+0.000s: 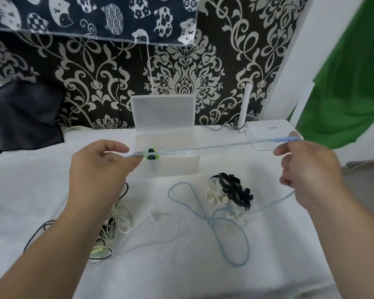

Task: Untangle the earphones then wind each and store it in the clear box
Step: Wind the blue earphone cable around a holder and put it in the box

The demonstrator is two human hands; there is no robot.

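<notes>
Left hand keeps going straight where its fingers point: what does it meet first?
Left hand would first meet the green-and-black earbuds just off its fingertips, then probably the open clear plastic box; depth between them is unclear.

Blue earphone cord (pixel 203 148) taut between hands

Soft, diffuse light fills the scene, w/ the white tablecloth (pixel 181 277) bright and nearly washed out and only faint shadows under the left hand (pixel 99 169) and right hand (pixel 309 169). Wide-angle lens bends the white frame (pixel 294 50) at right, while both hands and the blue cable (pixel 203 148) stretched betw. them show slight motion blur; fine detail is soft throughout, esp. toward the edges.
</notes>
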